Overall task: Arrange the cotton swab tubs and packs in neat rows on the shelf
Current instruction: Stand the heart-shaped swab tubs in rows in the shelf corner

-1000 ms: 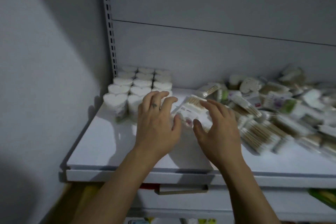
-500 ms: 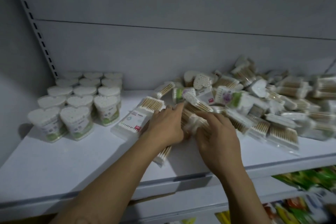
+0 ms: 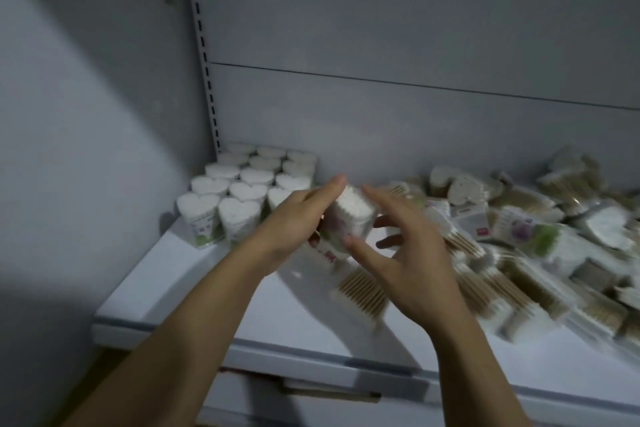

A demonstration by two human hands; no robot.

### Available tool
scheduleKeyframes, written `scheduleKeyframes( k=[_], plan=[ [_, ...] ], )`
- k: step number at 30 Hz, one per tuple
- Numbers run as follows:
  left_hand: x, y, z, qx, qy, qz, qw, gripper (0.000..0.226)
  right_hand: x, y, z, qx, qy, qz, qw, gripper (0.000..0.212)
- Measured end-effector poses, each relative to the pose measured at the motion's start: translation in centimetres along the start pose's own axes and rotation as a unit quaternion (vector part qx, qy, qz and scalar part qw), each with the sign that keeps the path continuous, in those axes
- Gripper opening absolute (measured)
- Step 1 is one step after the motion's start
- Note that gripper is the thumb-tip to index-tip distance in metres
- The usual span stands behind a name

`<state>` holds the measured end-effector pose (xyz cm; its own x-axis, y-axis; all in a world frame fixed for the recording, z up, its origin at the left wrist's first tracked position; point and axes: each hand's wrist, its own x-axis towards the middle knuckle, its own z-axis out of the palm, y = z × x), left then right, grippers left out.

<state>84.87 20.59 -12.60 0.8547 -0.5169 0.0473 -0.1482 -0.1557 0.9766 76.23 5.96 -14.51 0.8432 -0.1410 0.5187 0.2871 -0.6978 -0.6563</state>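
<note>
Heart-shaped cotton swab tubs [image 3: 242,191] stand in neat rows at the back left corner of the white shelf [image 3: 194,281]. A loose heap of swab packs and tubs [image 3: 540,239] covers the shelf's right half. My left hand [image 3: 294,218] holds a cotton swab tub [image 3: 349,222] tilted above the shelf, just right of the rows. My right hand [image 3: 401,253] is beside the tub with fingers spread, its thumb near the tub's lower edge. A flat pack of wooden-stick swabs [image 3: 363,291] lies on the shelf under my right hand.
A grey wall [image 3: 86,114] closes the left side, and a slotted upright [image 3: 202,45] runs up the back panel. Bare shelf surface lies in front of the tub rows. A lower shelf edge [image 3: 329,392] shows below.
My hands left the heap and came up leftward; my left hand now holds a tub lifted off the shelf. The view swung back to the left, towards the tub rows.
</note>
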Motion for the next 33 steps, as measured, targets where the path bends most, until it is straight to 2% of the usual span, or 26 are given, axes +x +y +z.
scheduleKeyframes(
  k=[4,6,8,10,13,15,17,20,27,33],
  plan=[
    [-2.5,-0.5,-2.6,0.101,0.056,0.003,0.993,0.053,0.9,-1.4,3.3,0.022,0.034,0.003,0.999,0.043],
    [-3.3,-1.8,-4.1,0.178,0.114,0.045,0.977,0.035,1.1,-1.7,5.0,0.031,0.047,0.025,0.998,0.038],
    [-3.9,-3.2,-5.8,0.264,0.206,0.096,0.937,0.019,1.0,-1.7,6.3,0.004,0.045,0.055,0.997,0.039],
    [-4.3,-4.8,-7.4,0.329,0.264,0.148,0.895,0.018,0.9,-1.5,7.1,-0.013,0.040,0.081,0.996,0.041],
    [-4.4,-7.2,-9.5,0.454,0.301,0.188,0.817,0.025,1.4,-1.5,7.4,0.024,0.050,0.117,0.992,0.039],
    [-4.4,-8.5,-10.2,0.503,0.307,0.173,0.789,0.031,1.9,-2.0,8.0,0.047,0.051,0.133,0.989,0.039],
    [-4.4,-9.7,-10.2,0.527,0.293,0.156,0.783,0.036,2.1,-2.5,9.2,0.025,0.031,0.125,0.991,0.043],
    [-4.3,-11.1,-9.9,0.536,0.270,0.144,0.787,0.045,1.4,-2.5,10.8,-0.088,-0.008,0.100,0.991,0.049],
    [-4.0,-11.8,-10.0,0.520,0.260,0.162,0.797,0.054,0.7,-3.0,12.1,-0.242,0.014,0.085,0.967,0.054],
    [-4.1,-12.0,-10.2,0.503,0.258,0.179,0.805,0.056,1.2,-3.0,13.1,-0.250,-0.002,0.107,0.962,0.062]
  ],
)
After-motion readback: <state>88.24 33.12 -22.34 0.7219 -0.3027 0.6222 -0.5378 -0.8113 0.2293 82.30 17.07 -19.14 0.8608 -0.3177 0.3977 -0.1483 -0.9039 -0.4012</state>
